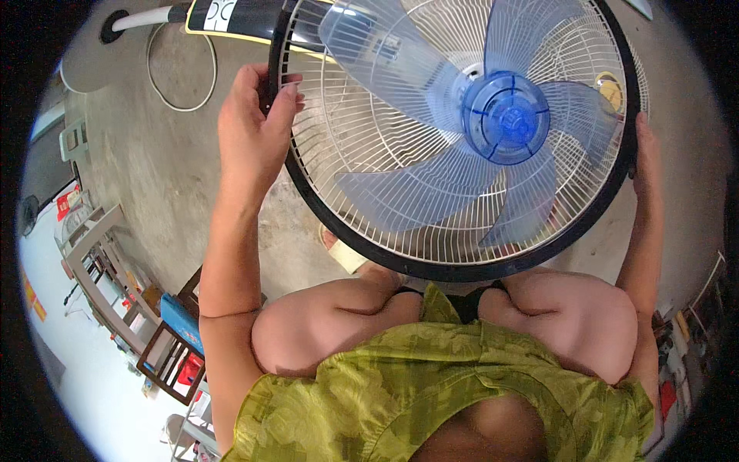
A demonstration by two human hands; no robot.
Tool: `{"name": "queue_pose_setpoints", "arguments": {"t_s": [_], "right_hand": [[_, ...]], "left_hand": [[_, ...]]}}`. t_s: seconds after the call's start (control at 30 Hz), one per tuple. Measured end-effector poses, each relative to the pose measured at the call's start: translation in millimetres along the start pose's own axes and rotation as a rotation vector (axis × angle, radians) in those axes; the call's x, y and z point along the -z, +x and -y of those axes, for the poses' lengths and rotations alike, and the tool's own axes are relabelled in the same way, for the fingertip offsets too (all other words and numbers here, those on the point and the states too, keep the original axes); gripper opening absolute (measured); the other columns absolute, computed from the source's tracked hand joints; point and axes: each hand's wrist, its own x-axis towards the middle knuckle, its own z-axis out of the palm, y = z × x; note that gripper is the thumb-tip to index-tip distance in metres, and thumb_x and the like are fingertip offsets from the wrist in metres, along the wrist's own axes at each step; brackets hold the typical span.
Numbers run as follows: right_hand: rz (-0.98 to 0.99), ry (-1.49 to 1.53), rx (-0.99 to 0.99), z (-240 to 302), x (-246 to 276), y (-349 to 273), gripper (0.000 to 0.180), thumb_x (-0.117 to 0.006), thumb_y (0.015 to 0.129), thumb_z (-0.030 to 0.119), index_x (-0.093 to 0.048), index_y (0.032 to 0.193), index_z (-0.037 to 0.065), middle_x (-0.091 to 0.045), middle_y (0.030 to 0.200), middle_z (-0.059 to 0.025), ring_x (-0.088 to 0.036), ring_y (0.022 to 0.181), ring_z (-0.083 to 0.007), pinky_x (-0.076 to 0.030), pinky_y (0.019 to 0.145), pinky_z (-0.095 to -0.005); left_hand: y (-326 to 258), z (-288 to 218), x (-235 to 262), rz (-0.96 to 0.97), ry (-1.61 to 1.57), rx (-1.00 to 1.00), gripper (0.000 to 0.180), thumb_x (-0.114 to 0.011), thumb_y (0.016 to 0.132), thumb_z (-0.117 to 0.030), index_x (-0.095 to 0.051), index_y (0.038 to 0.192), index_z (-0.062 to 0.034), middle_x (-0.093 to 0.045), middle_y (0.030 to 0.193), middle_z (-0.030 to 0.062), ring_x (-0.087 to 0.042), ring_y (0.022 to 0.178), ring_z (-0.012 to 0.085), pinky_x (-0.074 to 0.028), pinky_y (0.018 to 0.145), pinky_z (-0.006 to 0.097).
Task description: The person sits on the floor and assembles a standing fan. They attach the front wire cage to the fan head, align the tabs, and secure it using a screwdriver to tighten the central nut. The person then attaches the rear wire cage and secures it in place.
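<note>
Fan Held Upright by the Rim, Blades Facing the Person

The fan [506,117] stands before the crouching person's knees [558,308], above the concrete floor [158,165]; whether anything beneath bears its weight cannot be told. The left hand [258,115] is curled closed about the left side of the black rim [454,272], thumb toward the viewer. The right hand [648,150] lies flat-on to the opposite side, seen edgewise (its fingers are mostly hidden, so how firmly it is closed cannot be told).

Likely hazards: uneven grip could let the rim twist or slip — the right side being the doubtful one — and drop onto the slipper [350,258] and foot below. Fingers pushed through the wires [312,142] could catch against the translucent blades [419,196], should these turn.

Surroundings: a dark, yellow-edged panel [246,19] lies behind the rim's upper left, partly covered by it, and would obstruct a swing that way. A white cable [183,110] loops on the floor nearby — a possible snag. Toward the floor's left edge, well apart, stands a wooden chair [165,362].
</note>
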Motion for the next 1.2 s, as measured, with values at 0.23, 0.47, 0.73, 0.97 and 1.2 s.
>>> {"name": "queue_pose_setpoints", "arguments": {"t_s": [0.23, 0.47, 0.73, 0.97, 1.2], "right_hand": [[0.009, 0.109, -0.023, -25, -12, -44, 0.044, -0.058, 0.090, 0.047, -0.063, 0.101, 0.005, -0.060, 0.070, 0.0023, -0.039, 0.039, -0.0026, -0.029, 0.034, -0.0188], [0.097, 0.144, -0.024, -59, -13, -66, 0.048, -0.063, 0.089, 0.037, -0.055, 0.119, 0.000, -0.066, 0.080, -0.0053, -0.048, 0.045, -0.0033, -0.032, 0.035, -0.0172], [0.124, 0.067, -0.037, -30, -26, -76, 0.047, -0.059, 0.092, 0.028, -0.051, 0.131, 0.003, -0.070, 0.095, -0.0104, -0.064, 0.063, -0.0067, -0.032, 0.036, -0.0161], [0.197, 0.044, -0.045, -57, -7, -66, 0.055, -0.058, 0.093, 0.039, -0.047, 0.135, 0.004, -0.069, 0.095, -0.0069, -0.051, 0.046, -0.0025, -0.030, 0.035, -0.0167], [0.179, 0.442, -0.163, -109, -14, -97, 0.036, -0.064, 0.089, 0.037, -0.051, 0.101, 0.006, -0.050, 0.071, 0.0012, -0.038, 0.040, -0.0072, -0.030, 0.035, -0.0202]], "left_hand": [[-1, 6, -1, -0.024, -0.013, -0.071, 0.019, -0.055, 0.094, -0.007, -0.054, 0.109, 0.0036, -0.067, 0.103, 0.0100, -0.061, 0.085, 0.0115, -0.051, 0.077, 0.026], [3, 13, 0, -0.045, 0.093, -0.113, 0.017, -0.057, 0.093, -0.006, -0.055, 0.107, 0.0039, -0.068, 0.103, 0.0091, -0.059, 0.085, 0.0107, -0.048, 0.076, 0.025], [-6, 14, 3, 0.012, 0.061, -0.023, 0.044, -0.062, 0.092, -0.011, -0.046, 0.131, 0.0020, -0.064, 0.104, 0.0081, -0.061, 0.089, 0.0121, -0.051, 0.077, 0.026], [-30, 7, 17, 0.392, -0.279, 0.177, 0.086, -0.064, 0.084, 0.001, -0.012, 0.151, -0.0088, -0.045, 0.128, 0.0122, -0.050, 0.109, 0.0203, -0.056, 0.085, 0.038], [-28, 12, 12, 0.337, -0.296, 0.203, 0.083, -0.063, 0.086, 0.001, -0.013, 0.151, -0.0098, -0.051, 0.113, 0.0096, -0.056, 0.101, 0.0177, -0.058, 0.080, 0.035]]}}
